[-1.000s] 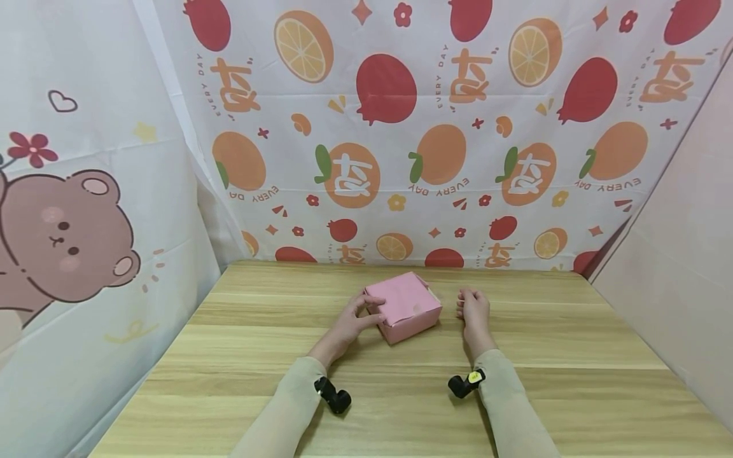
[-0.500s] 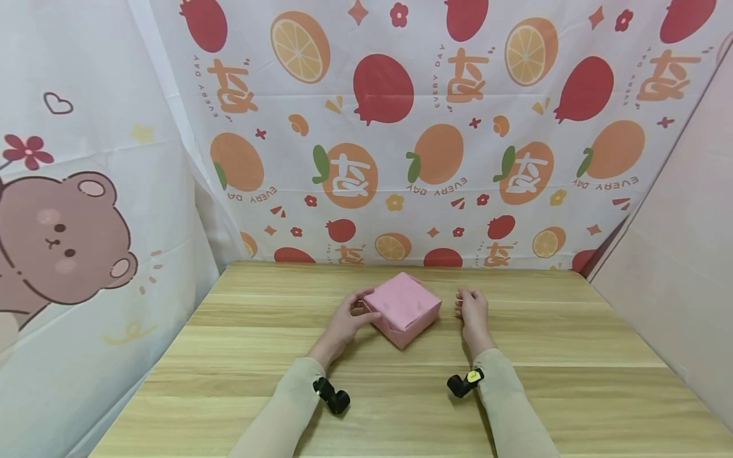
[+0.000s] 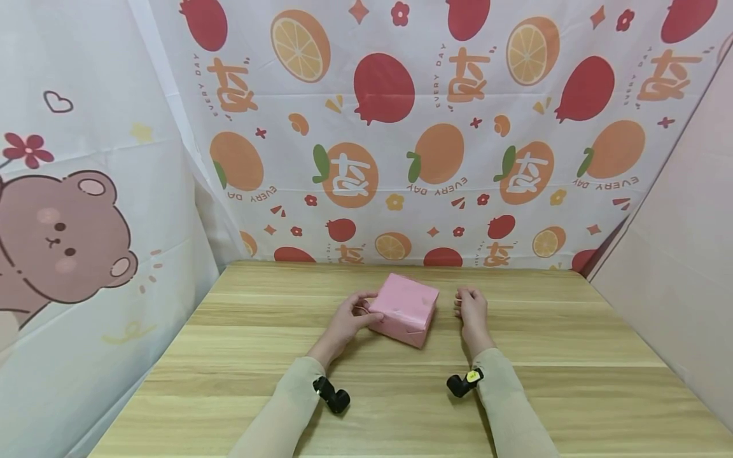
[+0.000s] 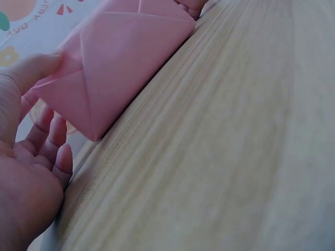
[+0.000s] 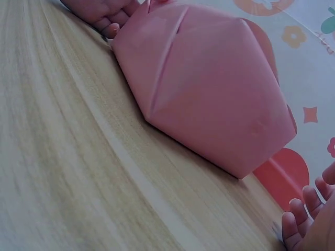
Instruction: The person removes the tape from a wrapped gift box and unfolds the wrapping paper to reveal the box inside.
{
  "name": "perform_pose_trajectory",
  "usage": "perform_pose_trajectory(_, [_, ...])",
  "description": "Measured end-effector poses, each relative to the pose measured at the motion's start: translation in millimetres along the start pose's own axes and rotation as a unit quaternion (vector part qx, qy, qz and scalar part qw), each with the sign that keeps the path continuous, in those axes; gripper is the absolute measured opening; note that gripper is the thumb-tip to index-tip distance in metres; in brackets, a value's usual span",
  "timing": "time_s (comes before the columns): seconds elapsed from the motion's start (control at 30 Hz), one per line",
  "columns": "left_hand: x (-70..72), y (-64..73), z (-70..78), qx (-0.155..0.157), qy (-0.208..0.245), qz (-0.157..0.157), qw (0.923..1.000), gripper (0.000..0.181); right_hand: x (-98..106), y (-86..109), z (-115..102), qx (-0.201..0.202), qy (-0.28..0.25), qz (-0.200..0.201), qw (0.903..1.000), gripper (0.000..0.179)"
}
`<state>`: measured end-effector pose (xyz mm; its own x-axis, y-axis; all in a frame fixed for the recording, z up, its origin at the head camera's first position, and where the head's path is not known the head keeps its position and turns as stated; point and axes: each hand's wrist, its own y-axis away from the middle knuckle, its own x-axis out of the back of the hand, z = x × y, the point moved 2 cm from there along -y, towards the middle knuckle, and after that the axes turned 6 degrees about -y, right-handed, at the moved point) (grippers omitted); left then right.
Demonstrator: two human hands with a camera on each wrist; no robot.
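Observation:
A pink paper-wrapped box [image 3: 405, 302] sits on the wooden table, one corner pointing toward the person. My left hand [image 3: 346, 323] holds its left corner, thumb on the near top edge and fingers on the far side. Seen from the left wrist, folded paper flaps cross the side of the box [image 4: 125, 57], and the lower fingers curl below the thumb without touching the table side of it. My right hand [image 3: 474, 312] rests on the table just right of the box, fingers loosely curled and holding nothing. In the right wrist view, its fingertips [image 5: 298, 212] are apart from the box.
The wooden table [image 3: 401, 407] extends around both arms. Behind it hangs a white cloth [image 3: 481, 191] printed with fruit; a bear-printed cloth [image 3: 160, 305] hangs at left and a pale panel [image 3: 681, 267] at right. Black wrist cameras [image 3: 332, 395] sit on both sleeves.
The pink box has turned about its upright axis under my left hand, its near corner swinging to the right. My left fingers have shifted along it. The right hand has stayed put.

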<state>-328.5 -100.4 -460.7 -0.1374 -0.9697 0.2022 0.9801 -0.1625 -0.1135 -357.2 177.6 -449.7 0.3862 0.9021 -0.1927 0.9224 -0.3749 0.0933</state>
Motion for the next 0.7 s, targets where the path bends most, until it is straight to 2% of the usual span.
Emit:
perform_pose_trajectory(0.17, [-0.3,0.1,-0.1,0.008,0.015,-0.006,0.9998,0.045,-2,1.7,-2,0.008,0.005,-0.017,0.9998,0.017])
perform_pose_trajectory(0.3, [0.1,1.2,2.3,0.016,0.037,-0.011,0.9991,0.038,-5,2.1,-3,0.014,-0.003,-0.046,0.9988,0.016])
perform_pose_trajectory(0.4, [1.0,5.7,11.3,0.02,0.041,-0.015,0.9988,0.035,-7,2.1,-2,0.012,0.001,-0.067,0.9977,0.016])
perform_pose_trajectory(0.57, [2.3,17.5,31.1,0.011,0.025,-0.02,0.9994,0.034,-9,2.5,-1,0.006,0.023,-0.088,0.9958,0.014])
perform_pose_trajectory(0.7, [2.2,18.7,33.1,0.008,0.018,-0.026,0.9995,0.034,-10,3.1,-1,0.008,0.035,-0.092,0.9951,0.013])
